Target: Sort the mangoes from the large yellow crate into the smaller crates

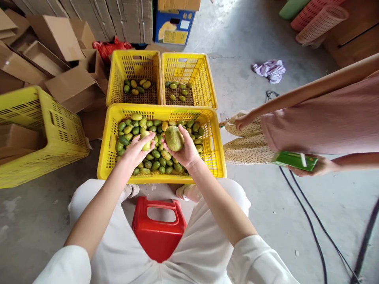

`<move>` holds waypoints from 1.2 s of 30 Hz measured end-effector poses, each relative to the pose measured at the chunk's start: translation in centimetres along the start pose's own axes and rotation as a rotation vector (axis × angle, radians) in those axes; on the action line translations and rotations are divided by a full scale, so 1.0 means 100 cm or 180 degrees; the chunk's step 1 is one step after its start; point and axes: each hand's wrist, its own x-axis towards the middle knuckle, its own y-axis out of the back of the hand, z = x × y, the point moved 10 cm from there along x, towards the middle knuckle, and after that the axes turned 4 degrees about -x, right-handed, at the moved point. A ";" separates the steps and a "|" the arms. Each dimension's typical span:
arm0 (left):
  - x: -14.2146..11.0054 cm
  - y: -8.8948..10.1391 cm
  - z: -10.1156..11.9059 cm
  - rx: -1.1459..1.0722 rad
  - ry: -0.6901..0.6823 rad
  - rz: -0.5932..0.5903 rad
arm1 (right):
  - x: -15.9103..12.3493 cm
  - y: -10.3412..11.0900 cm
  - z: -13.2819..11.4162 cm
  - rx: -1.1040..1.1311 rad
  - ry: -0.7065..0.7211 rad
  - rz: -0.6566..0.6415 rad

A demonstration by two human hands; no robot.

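Note:
Over the big yellow crate (162,179), my right hand (187,152) is wrapped round a large, round, dull-green fruit (174,139). My left hand (138,148) holds a smaller pale yellow-green fruit (146,145), partly hidden by the fingers. The two hands are close together but apart. Beneath them lie many oval green and yellowish fruits (162,161), whose kind I cannot tell for certain. Behind stand two yellow crates side by side: the back left crate (134,53) and the back right crate (211,85), each with several oval fruits on its floor.
A red plastic stool (159,232) shows between my knees. Left are another yellow crate (63,130) and piled cardboard boxes (71,86). On the right stands a person (322,114) with a green packet (294,161). Black cables (309,217) and a crumpled cloth (270,71) lie on the floor.

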 end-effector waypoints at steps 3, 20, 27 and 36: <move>0.000 0.002 -0.003 0.0069 0.0059 -0.0008 | -0.004 -0.003 0.001 -0.0175 0.0003 0.0001; 0.008 0.017 0.000 0.0733 -0.0176 0.0118 | -0.002 -0.003 0.004 -0.0532 0.0059 -0.0146; -0.002 0.006 -0.002 0.0370 0.0172 0.0294 | -0.002 -0.002 0.003 -0.0561 0.0151 -0.0026; -0.007 -0.005 0.002 0.0325 0.0024 -0.0102 | -0.002 -0.006 0.002 -0.0432 -0.0001 -0.0124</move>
